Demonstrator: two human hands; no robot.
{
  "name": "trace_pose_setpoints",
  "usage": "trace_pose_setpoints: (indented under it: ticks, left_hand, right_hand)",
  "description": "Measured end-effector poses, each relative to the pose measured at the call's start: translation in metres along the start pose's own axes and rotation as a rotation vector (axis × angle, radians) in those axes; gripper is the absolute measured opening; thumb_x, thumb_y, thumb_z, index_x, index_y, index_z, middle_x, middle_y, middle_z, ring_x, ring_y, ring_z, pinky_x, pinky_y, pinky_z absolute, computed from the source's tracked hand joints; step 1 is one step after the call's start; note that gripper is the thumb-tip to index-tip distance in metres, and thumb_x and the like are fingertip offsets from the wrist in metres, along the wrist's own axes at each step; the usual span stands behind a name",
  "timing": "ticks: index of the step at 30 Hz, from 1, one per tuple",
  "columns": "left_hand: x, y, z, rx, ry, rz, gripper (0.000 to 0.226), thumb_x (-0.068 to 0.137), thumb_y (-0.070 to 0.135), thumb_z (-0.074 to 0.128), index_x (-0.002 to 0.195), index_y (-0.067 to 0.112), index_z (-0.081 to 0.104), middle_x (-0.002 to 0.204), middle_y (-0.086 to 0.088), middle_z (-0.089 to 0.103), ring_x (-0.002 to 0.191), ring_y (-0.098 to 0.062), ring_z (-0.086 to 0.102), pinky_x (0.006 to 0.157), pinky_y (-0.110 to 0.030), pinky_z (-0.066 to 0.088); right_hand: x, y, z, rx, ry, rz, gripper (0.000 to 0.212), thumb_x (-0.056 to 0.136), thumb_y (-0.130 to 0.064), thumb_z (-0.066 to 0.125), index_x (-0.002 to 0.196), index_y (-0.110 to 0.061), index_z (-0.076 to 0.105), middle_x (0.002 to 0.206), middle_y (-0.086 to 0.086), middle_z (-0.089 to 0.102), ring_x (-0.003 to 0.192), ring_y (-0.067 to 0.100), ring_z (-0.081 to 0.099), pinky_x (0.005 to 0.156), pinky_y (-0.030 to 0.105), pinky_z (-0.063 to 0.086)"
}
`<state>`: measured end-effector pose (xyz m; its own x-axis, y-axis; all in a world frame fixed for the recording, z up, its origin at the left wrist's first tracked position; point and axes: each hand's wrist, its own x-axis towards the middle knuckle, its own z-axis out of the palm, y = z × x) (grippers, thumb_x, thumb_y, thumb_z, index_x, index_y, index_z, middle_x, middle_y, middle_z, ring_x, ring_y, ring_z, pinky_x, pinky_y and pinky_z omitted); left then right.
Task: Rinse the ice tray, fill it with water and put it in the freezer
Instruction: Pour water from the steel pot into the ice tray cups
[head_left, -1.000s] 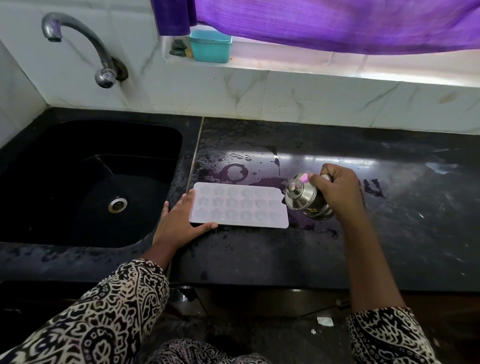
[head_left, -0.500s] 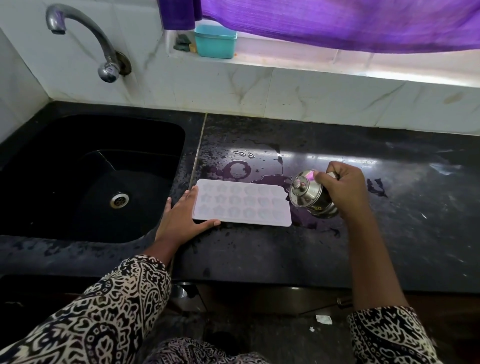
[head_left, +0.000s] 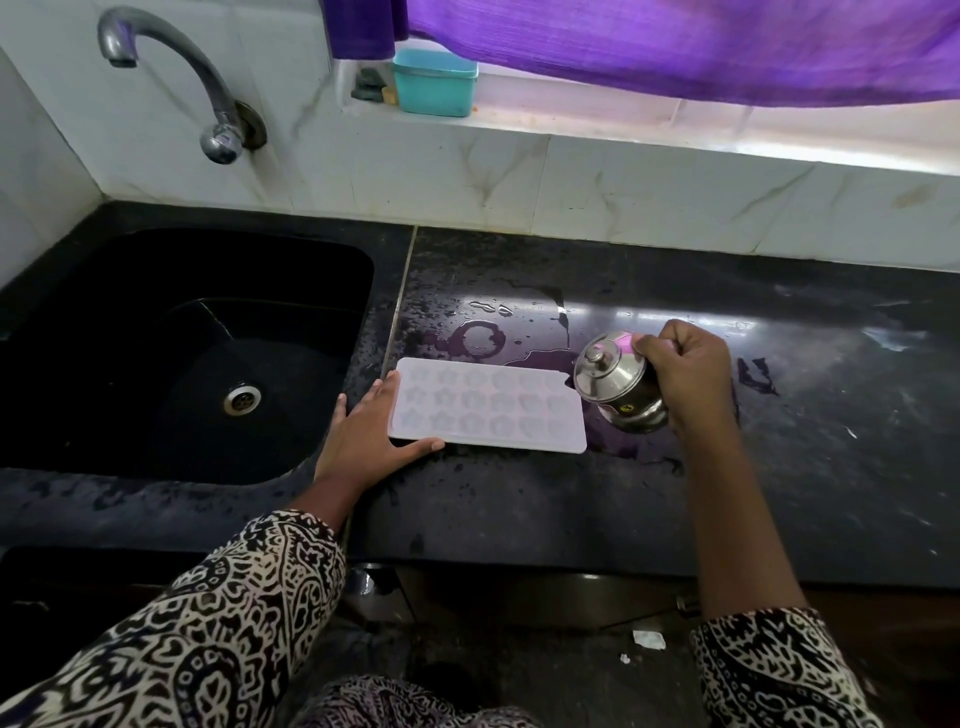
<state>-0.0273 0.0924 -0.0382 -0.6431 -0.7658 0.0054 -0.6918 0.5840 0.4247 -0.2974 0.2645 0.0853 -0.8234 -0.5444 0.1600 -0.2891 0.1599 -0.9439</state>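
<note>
Two hands: the left hand (head_left: 363, 441) lay flat against the left end of the ice tray (head_left: 488, 405), its grip apart, with straight fingers touching the short edge and the thumb along the near edge. The right hand (head_left: 685, 374) had its grip clamped round a steel pot (head_left: 613, 384).
Ice tray: it sat flat on the tabletop (head_left: 519, 509) by the left edge, just beside the sink (head_left: 104, 467).
Steel pot: lidded and tipped, with its knob toward the tray's right end; no stream could be made out.
Puddle (head_left: 524, 358): it lay behind the tray, toward the back edge.
Tap (head_left: 208, 88): no water was seen running.
Sill: a teal box (head_left: 435, 83) stood under a purple curtain (head_left: 675, 47).
Progress: filling looked to be under way. The wet tabletop suggested the rinse was done. Whether the cells held water could not be told. The freezer step remained.
Writing: a small round sticker (head_left: 627, 409) on the pot was too small to read, and nothing else was legible.
</note>
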Motion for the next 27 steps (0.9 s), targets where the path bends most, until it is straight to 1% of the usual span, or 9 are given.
trace_pose_setpoints:
  ticks: [1,3,5,10,14,19,22,25,27]
  left_hand:
    - [0.0,0.0,0.0,0.0,-0.002,0.0,0.126,0.056,0.095,0.03,0.154,0.021,0.008,0.16,0.002,0.023,0.147,-0.01,0.015,0.12,-0.044,0.0]
    - [0.0,-0.001,0.0,0.001,-0.005,0.002,0.125,0.056,0.095,0.031,0.154,0.021,0.008,0.16,0.002,0.022,0.147,-0.01,0.015,0.12,-0.045,0.0]
    - [0.001,-0.001,0.001,0.001,-0.002,0.001,0.123,0.058,0.093,0.032,0.154,0.021,0.008,0.16,0.002,0.022,0.147,-0.01,0.015,0.12,-0.045,0.0]
    - [0.001,-0.002,0.0,-0.002,-0.013,-0.002,0.121,0.059,0.092,0.033,0.154,0.022,0.007,0.16,0.003,0.021,0.148,-0.009,0.014,0.12,-0.044,-0.001]
    - [0.002,-0.002,0.0,-0.003,-0.014,-0.006,0.122,0.059,0.092,0.033,0.155,0.022,0.006,0.16,0.004,0.021,0.148,-0.009,0.013,0.12,-0.044,-0.002]
    - [0.001,-0.001,0.0,-0.006,-0.014,-0.007,0.123,0.058,0.093,0.032,0.155,0.022,0.006,0.16,0.004,0.019,0.148,-0.009,0.012,0.12,-0.043,-0.003]
    - [0.0,0.0,-0.002,-0.014,-0.013,0.002,0.123,0.058,0.092,0.032,0.155,0.021,0.006,0.16,0.004,0.019,0.148,-0.009,0.012,0.12,-0.044,-0.002]
    - [0.0,0.0,-0.002,-0.028,-0.008,0.006,0.123,0.058,0.092,0.033,0.155,0.02,0.007,0.16,0.003,0.019,0.148,-0.01,0.013,0.12,-0.044,-0.003]
    - [0.0,0.0,-0.002,-0.028,-0.012,0.001,0.123,0.058,0.092,0.032,0.155,0.021,0.006,0.161,0.004,0.019,0.148,-0.009,0.012,0.12,-0.043,-0.003]
  right_hand:
    - [0.0,-0.002,0.003,-0.026,-0.016,-0.027,0.038,0.079,-0.007,0.066,0.055,-0.017,0.038,0.054,0.002,0.036,0.05,0.011,0.033,0.045,0.017,0.034]
    - [0.0,-0.006,0.009,-0.087,-0.034,-0.064,0.039,0.079,-0.01,0.066,0.055,-0.018,0.037,0.053,-0.001,0.036,0.05,0.011,0.033,0.049,0.021,0.034]
    - [0.002,-0.01,0.017,-0.117,-0.044,-0.069,0.039,0.08,-0.011,0.065,0.054,-0.019,0.037,0.053,-0.002,0.038,0.052,0.012,0.035,0.053,0.024,0.035]
    - [0.014,-0.018,0.04,-0.151,-0.077,-0.078,0.038,0.081,-0.011,0.065,0.056,-0.02,0.037,0.056,-0.004,0.04,0.055,0.011,0.036,0.057,0.026,0.036]
    - [0.024,-0.024,0.06,-0.211,-0.134,-0.078,0.035,0.083,-0.012,0.065,0.058,-0.02,0.042,0.059,-0.003,0.045,0.055,0.008,0.042,0.056,0.022,0.04]
    - [0.035,-0.023,0.076,-0.272,-0.151,-0.093,0.024,0.082,-0.014,0.064,0.063,-0.012,0.049,0.061,0.004,0.05,0.057,0.011,0.046,0.057,0.027,0.042]
    - [0.038,-0.023,0.08,-0.276,-0.146,-0.086,0.027,0.082,-0.013,0.064,0.061,-0.015,0.046,0.058,-0.001,0.047,0.055,0.009,0.043,0.057,0.026,0.041]
    - [0.038,-0.024,0.086,-0.264,-0.153,-0.075,0.029,0.082,-0.014,0.064,0.06,-0.016,0.046,0.059,-0.001,0.048,0.056,0.01,0.045,0.057,0.027,0.043]
    - [0.036,-0.026,0.091,-0.253,-0.16,-0.08,0.032,0.082,-0.014,0.065,0.058,-0.018,0.045,0.057,-0.002,0.046,0.054,0.008,0.042,0.055,0.025,0.04]
